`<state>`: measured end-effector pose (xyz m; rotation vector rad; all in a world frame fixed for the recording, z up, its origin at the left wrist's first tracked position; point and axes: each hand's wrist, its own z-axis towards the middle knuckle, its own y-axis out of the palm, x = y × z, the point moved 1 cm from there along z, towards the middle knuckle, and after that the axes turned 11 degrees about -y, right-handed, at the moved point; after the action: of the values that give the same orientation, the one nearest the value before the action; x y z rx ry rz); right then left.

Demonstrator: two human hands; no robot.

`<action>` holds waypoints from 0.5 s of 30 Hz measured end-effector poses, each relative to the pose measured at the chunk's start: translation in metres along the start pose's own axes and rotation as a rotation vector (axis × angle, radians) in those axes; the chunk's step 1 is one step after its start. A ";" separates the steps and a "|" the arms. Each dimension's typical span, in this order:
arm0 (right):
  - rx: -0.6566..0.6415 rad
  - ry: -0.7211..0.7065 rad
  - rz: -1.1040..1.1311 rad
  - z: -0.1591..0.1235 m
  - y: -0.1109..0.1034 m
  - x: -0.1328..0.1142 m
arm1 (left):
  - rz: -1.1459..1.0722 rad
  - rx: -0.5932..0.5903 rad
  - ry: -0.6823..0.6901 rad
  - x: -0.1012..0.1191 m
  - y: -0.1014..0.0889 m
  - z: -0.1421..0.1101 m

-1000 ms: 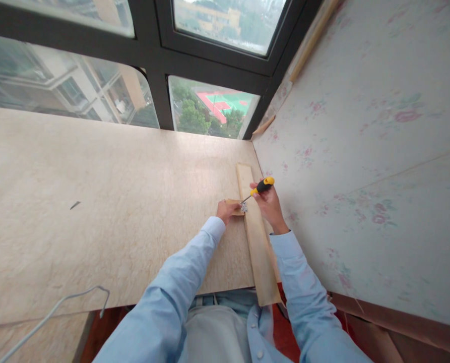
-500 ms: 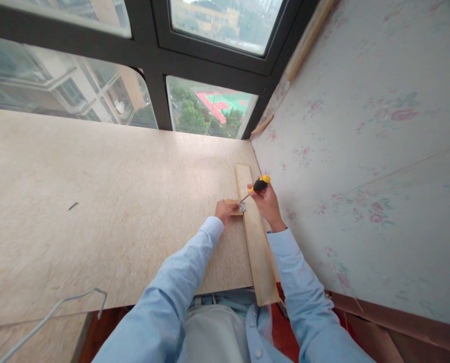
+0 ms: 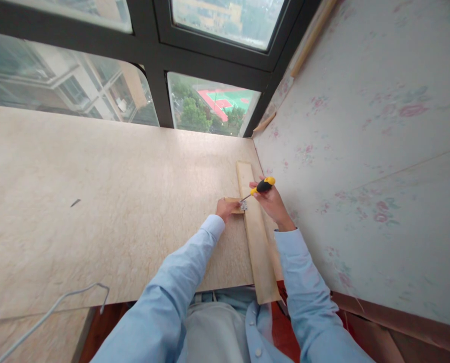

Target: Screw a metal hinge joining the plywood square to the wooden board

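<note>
A screwdriver (image 3: 264, 185) with a yellow and black handle is gripped in my right hand (image 3: 274, 205), its handle tilted up to the right. Its thin shaft reaches down-left to a small metal hinge (image 3: 244, 205). The hinge lies where a short wooden piece (image 3: 239, 212) meets a long wooden board (image 3: 260, 252). My left hand (image 3: 227, 208) is closed around the short piece, with fingertips beside the hinge. Whether a screw sits under the tip is too small to tell.
The board lies on a beige stone-look ledge (image 3: 134, 212) and overhangs its front edge. A floral papered wall (image 3: 361, 176) stands close on the right. Dark-framed windows (image 3: 213, 58) rise behind. A grey cable (image 3: 58, 301) and a small dark scrap (image 3: 75, 202) lie to the left.
My right hand and the screwdriver handle have shifted slightly right, leaning the shaft lower. My left hand still holds the short piece by the hinge. The view has moved a little.
</note>
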<state>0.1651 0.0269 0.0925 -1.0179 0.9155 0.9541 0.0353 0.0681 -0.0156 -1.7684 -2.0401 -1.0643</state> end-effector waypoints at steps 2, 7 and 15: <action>0.074 0.020 -0.191 0.001 -0.001 -0.003 | 0.006 -0.002 0.002 -0.001 0.000 0.001; 0.180 0.034 -0.433 0.005 0.004 0.002 | 0.011 0.014 0.008 -0.002 -0.001 0.003; 0.019 0.003 0.148 0.001 -0.001 0.008 | -0.026 -0.024 0.011 -0.001 0.001 0.000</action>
<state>0.1689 0.0289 0.0852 -0.9451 1.0109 1.0653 0.0360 0.0677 -0.0157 -1.7480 -2.0580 -1.1083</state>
